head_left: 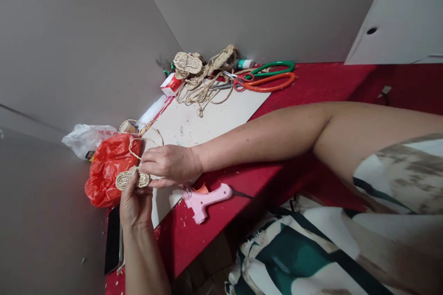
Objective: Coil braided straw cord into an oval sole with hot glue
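Observation:
My left hand (136, 205) pinches a small oval woven straw sole (122, 180), with the thumb across its face. Closed at the sole's upper edge, my right hand (169, 163) has its fingertips on a thin twisted straw cord (161, 136) that loops up toward the back of the table. Exactly how those right fingertips grip is partly hidden. Just behind the sole is a crumpled red plastic bag (107, 166). A pink hot glue gun (207, 203) lies below my right wrist.
A white board (221, 110) covers part of the red table (318, 83). At the back lie woven straw soles (188, 63), tangled straw cord (200, 87), scissors with green and orange handles (273, 83) and a small red-white box (170, 85). A dark phone (113, 239) lies by my left forearm.

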`<state>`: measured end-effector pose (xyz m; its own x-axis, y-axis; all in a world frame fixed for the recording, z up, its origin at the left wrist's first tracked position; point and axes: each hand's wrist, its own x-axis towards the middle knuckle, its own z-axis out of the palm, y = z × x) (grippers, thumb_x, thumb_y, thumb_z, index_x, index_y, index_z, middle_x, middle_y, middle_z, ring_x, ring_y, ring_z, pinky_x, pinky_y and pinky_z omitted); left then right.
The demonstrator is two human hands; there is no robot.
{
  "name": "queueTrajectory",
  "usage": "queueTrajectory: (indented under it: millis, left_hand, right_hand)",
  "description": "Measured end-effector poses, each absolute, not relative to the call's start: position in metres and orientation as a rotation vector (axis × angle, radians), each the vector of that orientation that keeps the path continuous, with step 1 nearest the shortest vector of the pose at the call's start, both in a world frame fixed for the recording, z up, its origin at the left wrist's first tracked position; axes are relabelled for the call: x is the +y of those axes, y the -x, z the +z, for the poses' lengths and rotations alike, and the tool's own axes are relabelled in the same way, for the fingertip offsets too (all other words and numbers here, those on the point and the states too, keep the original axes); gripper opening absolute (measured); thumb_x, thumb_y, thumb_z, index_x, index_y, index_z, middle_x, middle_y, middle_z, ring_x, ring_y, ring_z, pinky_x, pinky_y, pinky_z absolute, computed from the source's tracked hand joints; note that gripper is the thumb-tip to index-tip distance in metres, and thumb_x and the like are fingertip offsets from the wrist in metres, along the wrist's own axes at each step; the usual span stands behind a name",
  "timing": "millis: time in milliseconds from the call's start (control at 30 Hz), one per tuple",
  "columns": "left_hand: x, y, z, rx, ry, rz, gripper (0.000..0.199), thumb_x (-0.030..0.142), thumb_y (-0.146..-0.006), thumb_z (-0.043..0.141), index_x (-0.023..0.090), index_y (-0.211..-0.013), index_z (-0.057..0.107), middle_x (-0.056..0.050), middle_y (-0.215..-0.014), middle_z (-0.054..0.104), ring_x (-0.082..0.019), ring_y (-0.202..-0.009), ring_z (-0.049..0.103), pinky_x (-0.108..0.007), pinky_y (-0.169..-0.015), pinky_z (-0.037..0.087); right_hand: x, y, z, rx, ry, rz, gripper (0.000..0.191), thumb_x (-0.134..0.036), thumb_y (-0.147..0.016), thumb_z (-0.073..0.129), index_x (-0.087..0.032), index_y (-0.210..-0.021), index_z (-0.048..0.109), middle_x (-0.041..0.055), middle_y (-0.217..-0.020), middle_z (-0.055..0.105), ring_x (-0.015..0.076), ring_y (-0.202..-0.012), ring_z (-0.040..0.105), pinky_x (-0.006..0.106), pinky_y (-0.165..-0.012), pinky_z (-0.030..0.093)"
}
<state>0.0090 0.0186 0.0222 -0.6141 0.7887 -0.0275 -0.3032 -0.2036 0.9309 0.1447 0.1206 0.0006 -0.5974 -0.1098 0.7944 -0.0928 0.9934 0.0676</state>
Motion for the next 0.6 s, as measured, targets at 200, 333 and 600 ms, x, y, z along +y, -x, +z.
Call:
queueTrajectory:
  millis: [200, 333, 600]
  left_hand:
    - [0.0174, -0.0155, 0.02, 1.296, -0.676, 1.952, 0.02, 0.012, -0.063, 0.076, 0.013, -0.081, 0.068, 0.001, -0.076, 0.068, -0.007, -0.064, 0.061, -0.016, -0.061, 0.047]
    - [0.0166, -0.0164, 0.0188, 1.295, -0.62, 1.942, 0.021, 0.012, -0.06, 0.077, 0.012, -0.079, 0.068, 0.0, -0.074, 0.067, -0.007, -0.061, 0.06, -0.015, -0.053, 0.043]
    - [0.0159, -0.0148, 0.0239, 1.279, -0.498, 1.885, 0.014, 0.005, -0.062, 0.071, 0.01, -0.075, 0.067, -0.003, -0.073, 0.068, -0.009, -0.06, 0.061, -0.015, -0.051, 0.044]
  right_hand:
    - [0.1163, -0.1412, -0.0006, -2.192, -0.056, 0.12, 0.044, -0.043, -0.092, 0.046, -0.003, -0.11, 0.053, 0.0153, -0.102, 0.06, 0.0203, -0.096, 0.053, 0.034, -0.088, 0.044]
    - [0.1133, -0.1433, 0.0047, -2.271, 0.004, 0.096, 0.037, -0.038, -0.091, 0.047, -0.004, -0.104, 0.056, 0.0132, -0.097, 0.06, 0.0209, -0.091, 0.053, 0.033, -0.082, 0.044]
    - [0.1213, -0.1382, -0.0018, -2.25, -0.102, 0.119, 0.036, -0.037, -0.091, 0.048, -0.005, -0.105, 0.057, 0.0125, -0.095, 0.061, 0.0187, -0.09, 0.054, 0.033, -0.084, 0.045]
